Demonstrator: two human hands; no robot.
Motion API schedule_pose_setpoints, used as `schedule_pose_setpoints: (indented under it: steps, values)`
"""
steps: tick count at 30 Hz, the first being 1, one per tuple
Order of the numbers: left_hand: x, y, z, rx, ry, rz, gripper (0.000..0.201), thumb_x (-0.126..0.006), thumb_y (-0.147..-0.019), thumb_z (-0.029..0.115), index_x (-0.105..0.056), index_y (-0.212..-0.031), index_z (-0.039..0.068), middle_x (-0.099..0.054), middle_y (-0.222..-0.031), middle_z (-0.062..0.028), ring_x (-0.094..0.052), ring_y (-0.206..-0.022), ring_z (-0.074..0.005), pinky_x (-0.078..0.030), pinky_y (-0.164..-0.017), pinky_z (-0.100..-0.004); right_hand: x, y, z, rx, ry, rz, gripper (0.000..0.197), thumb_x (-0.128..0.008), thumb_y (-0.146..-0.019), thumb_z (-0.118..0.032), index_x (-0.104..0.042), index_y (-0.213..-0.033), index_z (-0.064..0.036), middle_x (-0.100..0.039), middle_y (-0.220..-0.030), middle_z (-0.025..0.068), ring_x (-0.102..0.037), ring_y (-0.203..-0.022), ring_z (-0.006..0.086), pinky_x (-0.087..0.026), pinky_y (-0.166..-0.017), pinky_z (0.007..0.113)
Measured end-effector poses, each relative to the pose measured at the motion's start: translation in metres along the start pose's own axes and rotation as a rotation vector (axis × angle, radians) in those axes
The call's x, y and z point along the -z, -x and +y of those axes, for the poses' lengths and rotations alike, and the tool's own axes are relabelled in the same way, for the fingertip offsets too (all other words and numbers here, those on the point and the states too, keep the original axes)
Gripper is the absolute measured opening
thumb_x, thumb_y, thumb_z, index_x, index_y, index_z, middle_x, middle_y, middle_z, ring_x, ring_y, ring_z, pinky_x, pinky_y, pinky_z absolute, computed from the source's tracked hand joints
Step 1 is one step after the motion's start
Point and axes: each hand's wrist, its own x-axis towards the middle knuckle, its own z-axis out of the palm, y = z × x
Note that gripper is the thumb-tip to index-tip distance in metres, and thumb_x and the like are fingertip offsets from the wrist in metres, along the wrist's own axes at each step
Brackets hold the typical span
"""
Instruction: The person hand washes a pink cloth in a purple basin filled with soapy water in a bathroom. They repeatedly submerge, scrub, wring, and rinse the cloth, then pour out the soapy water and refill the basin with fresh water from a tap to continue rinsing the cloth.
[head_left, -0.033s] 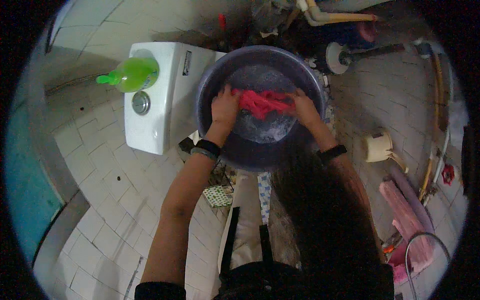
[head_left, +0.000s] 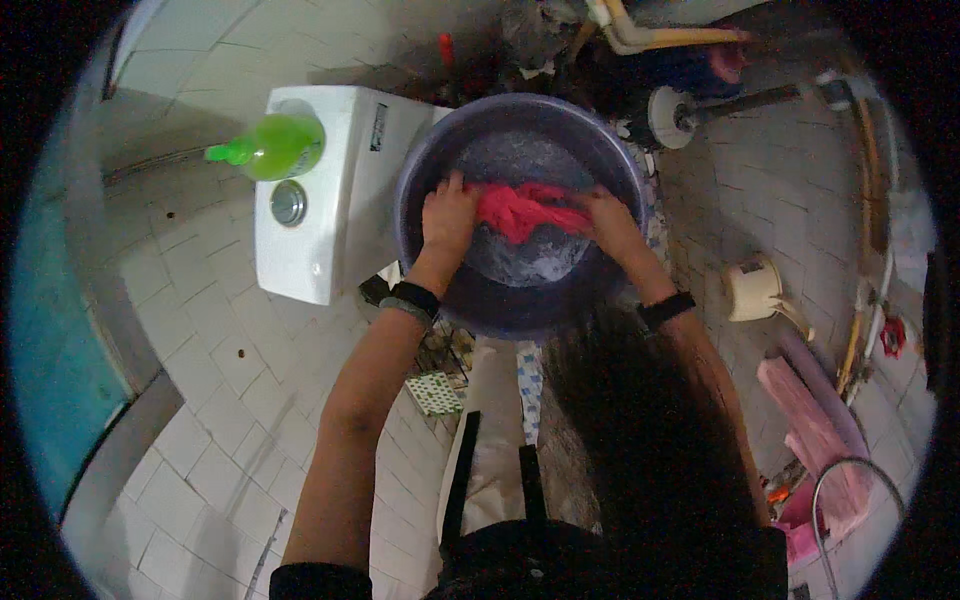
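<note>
A bunched red-pink cloth (head_left: pixel 522 212) is stretched between my two hands inside a round purple-grey basin (head_left: pixel 520 322). Cloudy, sudsy water (head_left: pixel 535 262) lies under it. My left hand (head_left: pixel 450 212) grips the cloth's left end, fingers closed. At the other end, my right hand (head_left: pixel 610 222) is closed on the cloth too; its fingertips are partly hidden. Dark bands circle both my wrists.
Left of the basin stands a white toilet tank (head_left: pixel 300 255) with a round button (head_left: pixel 288 203) and a green liquid bottle (head_left: pixel 285 147) on top. A cream dipper (head_left: pixel 752 290) and pink plastic wrap (head_left: pixel 815 420) are at the right. Pipes (head_left: pixel 670 38) run behind.
The view has shifted slightly, so the tank and bottle sit a little further right. Both hands keep hold of the cloth, which is nearly unchanged.
</note>
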Motion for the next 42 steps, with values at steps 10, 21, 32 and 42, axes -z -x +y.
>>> schedule_pose_setpoints:
  steps: [10,21,32,42]
  values:
    - [0.091,0.098,-0.015,-0.130,0.101,0.094,0.034,-0.060,-0.086,0.010,-0.065,-0.120,0.019,-0.070,-0.102,-0.0075,-0.066,-0.100,-0.0295,-0.050,-0.085,-0.0453,0.170,0.074,-0.096,0.082,-0.038,0.222,0.010,-0.072,-0.079,-0.011,-0.074,-0.088,-0.0069,-0.066,-0.096,0.0132,-0.066,-0.084,0.0358,-0.054,-0.077,0.046]
    - [0.264,0.153,0.045,-0.559,0.589,0.480,0.012,-0.063,-0.081,0.001,-0.063,-0.093,0.006,-0.059,-0.093,-0.0144,-0.060,-0.092,-0.0376,-0.049,-0.078,-0.0455,0.267,0.114,-0.158,0.106,0.012,0.436,0.014,-0.072,-0.084,-0.017,-0.075,-0.093,-0.0068,-0.067,-0.093,0.0108,-0.065,-0.088,0.0335,-0.052,-0.079,0.042]
    - [0.223,0.149,0.024,-0.341,0.332,0.035,0.013,-0.061,-0.080,0.008,-0.071,-0.090,0.009,-0.069,-0.100,-0.0163,-0.066,-0.100,-0.0358,-0.053,-0.083,-0.0454,0.325,0.128,-0.233,0.373,-0.336,0.324,0.019,-0.053,-0.101,-0.020,-0.057,-0.114,-0.0072,-0.066,-0.104,0.0180,-0.063,-0.101,0.0397,-0.051,-0.084,0.042]
    - [0.289,0.165,0.071,-0.690,0.790,0.574,0.067,-0.088,-0.068,0.023,-0.059,-0.127,0.011,-0.063,-0.121,-0.0145,-0.062,-0.111,-0.0333,-0.049,-0.094,-0.0399,0.342,0.124,-0.271,0.702,-0.041,0.109,0.018,-0.062,-0.093,-0.019,-0.064,-0.109,-0.0115,-0.065,-0.091,0.0119,-0.055,-0.089,0.0357,-0.046,-0.083,0.045]
